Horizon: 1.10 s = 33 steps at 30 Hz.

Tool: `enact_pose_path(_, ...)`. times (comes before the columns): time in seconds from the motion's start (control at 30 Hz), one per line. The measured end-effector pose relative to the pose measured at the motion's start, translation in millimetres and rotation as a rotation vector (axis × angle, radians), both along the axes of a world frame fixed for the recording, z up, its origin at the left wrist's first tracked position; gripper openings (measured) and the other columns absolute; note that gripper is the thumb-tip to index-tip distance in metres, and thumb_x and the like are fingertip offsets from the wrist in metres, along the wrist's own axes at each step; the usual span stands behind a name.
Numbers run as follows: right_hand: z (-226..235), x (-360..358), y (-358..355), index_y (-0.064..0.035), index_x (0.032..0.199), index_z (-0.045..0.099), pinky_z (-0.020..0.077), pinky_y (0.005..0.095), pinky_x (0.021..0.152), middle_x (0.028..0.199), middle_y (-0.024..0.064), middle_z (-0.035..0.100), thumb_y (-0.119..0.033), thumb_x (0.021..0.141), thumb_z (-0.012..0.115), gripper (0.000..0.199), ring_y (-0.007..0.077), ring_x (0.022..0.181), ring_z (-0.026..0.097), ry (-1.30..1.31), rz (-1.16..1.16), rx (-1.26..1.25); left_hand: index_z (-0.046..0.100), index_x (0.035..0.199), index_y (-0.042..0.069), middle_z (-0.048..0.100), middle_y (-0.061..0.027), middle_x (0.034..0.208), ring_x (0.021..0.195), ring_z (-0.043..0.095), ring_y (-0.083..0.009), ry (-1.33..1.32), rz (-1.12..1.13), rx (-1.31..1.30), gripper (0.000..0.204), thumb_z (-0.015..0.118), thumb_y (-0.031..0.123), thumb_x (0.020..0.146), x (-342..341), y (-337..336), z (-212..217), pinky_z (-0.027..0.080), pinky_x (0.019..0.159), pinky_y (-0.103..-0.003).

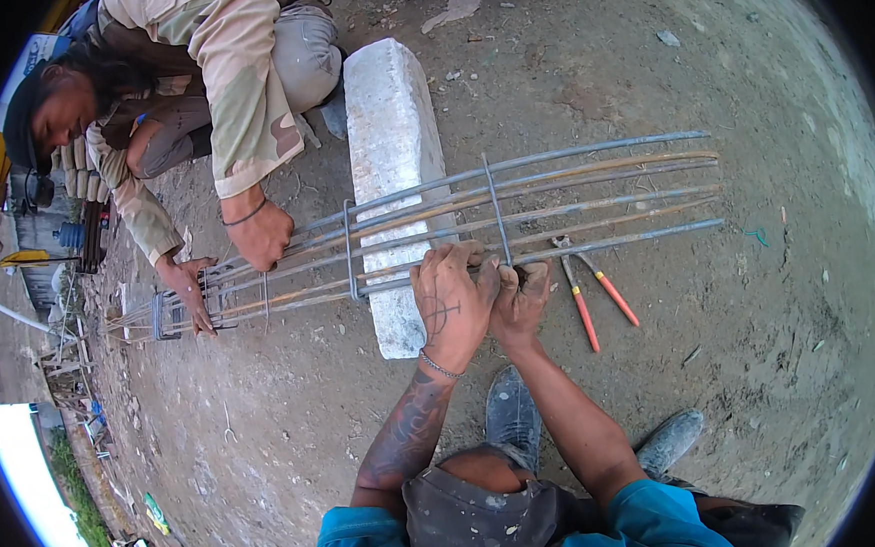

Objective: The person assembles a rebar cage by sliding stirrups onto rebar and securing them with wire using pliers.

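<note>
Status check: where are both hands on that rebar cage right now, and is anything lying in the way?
Left hand and right hand both closed on the nearest rebar at a stirrup. Orange-handled pincers lie just right. Co-worker's hands farther along.

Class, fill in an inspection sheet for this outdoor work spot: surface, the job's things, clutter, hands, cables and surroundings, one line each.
Surface: bare dirt ground, dusty, with small stones.
Job's things: long steel rods lying side by side as a cage across a white block; a thin metal loop crosses them.
Clutter: red-handled pincers on the ground beside the rods; paper scrap.
Hands: left hand and right hand together, fingers closed on the front rod by the loop.
Cables: nothing seen.
Surroundings: a crouching co-worker's hand grips the rods farther left; the person's shoes below.
</note>
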State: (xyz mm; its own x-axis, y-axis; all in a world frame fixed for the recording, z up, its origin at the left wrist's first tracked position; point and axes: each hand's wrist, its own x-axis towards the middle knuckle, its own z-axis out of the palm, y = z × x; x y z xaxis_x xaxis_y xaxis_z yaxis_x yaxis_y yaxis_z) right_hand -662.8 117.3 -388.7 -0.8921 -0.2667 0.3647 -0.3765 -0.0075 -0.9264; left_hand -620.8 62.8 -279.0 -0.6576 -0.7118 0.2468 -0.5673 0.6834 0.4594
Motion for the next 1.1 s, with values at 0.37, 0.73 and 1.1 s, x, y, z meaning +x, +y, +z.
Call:
enact_pose_path(0.37,32.1,1.4,19.5,0.0,0.095,0.051,0.0432,0.04,0.069,0.093,0.0185,0.05,-0.01,0.086,0.06,0.017,0.0299,0.078,0.053,-0.156,0.118,0.032,0.058,0.081,0.0,0.059,-0.0121,0.077,0.076,0.056,-0.0294,0.071,-0.231,0.078,0.007,0.06,0.006,0.078,-9.0,-20.6,-1.6,0.043,0.072,-0.04)
enact_pose_path(0.73,15.3,-48.7,31.3,0.0015,0.094,0.063,0.0424,0.0337,0.082,0.093,0.0151,0.06,-0.006,0.086,0.055,0.013,0.0259,0.091,0.056,-0.337,0.332,0.043,0.054,0.088,-0.001,0.058,-0.0135,0.081,0.078,0.057,-0.032,0.271,-0.26,0.062,0.009,0.059,0.002,0.08,-7.1,-11.0,-12.6,0.045,0.069,-0.039)
enact_pose_path(1.1,27.3,-27.5,30.2,0.0011,0.094,0.063,0.0385,0.0329,0.085,0.097,0.0098,0.056,-0.03,0.085,0.065,0.032,0.0206,0.094,0.05,-0.267,0.245,0.037,0.055,0.089,0.0,0.059,-0.0139,0.084,0.077,0.058,-0.0303,0.226,-0.257,0.15,0.01,0.06,0.002,0.08,-9.4,-20.6,-10.5,0.046,0.07,-0.037)
